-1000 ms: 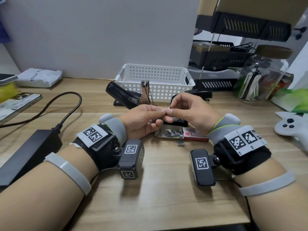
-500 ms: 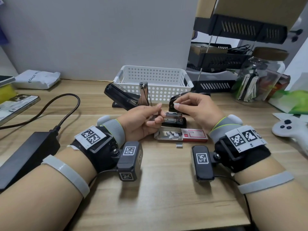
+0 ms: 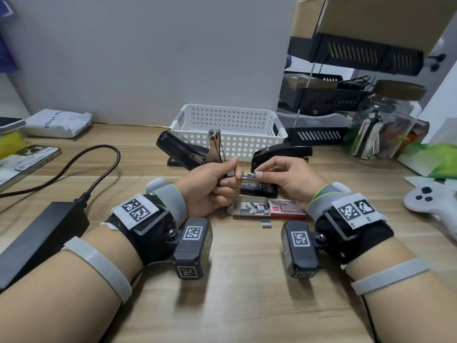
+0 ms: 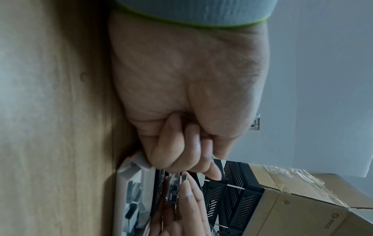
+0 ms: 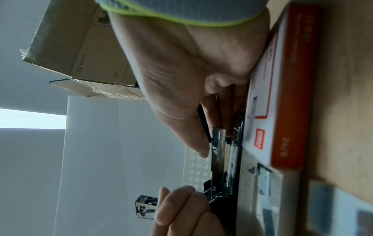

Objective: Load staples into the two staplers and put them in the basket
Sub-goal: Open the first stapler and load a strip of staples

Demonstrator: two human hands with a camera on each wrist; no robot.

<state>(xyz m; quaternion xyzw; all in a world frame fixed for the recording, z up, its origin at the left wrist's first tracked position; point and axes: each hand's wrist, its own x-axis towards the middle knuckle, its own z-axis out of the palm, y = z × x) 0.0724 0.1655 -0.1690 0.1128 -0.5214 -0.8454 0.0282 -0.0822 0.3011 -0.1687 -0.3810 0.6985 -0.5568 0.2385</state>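
Note:
A black stapler (image 3: pixel 282 152) lies open mid-table, lid tipped back, its metal magazine (image 3: pixel 248 176) facing me. My right hand (image 3: pixel 258 172) pinches a short staple strip (image 3: pixel 259 174) right over that magazine. At the magazine's left end my left hand (image 3: pixel 232 169) pinches another staple piece (image 3: pixel 231 173), its other fingers curled. The right wrist view shows the magazine (image 5: pixel 219 151) under my right thumb. The second black stapler (image 3: pixel 183 151) lies open further left, its metal magazine upright. The white basket (image 3: pixel 230 129) stands behind both. The opened staple box (image 3: pixel 249 209) lies just in front of my hands.
One loose staple piece (image 3: pixel 266 223) lies near the box. A black power brick (image 3: pixel 42 240) with its cable and a phone (image 3: pixel 23 163) sit on the left. On the right are a white controller (image 3: pixel 430 201), a glass jar (image 3: pixel 385 125) and black shelves (image 3: pixel 321 100).
My hands have come apart, each keeping a piece of staple strip. The right hand has gone down to the open stapler's magazine. The left hand stays close by its left end.

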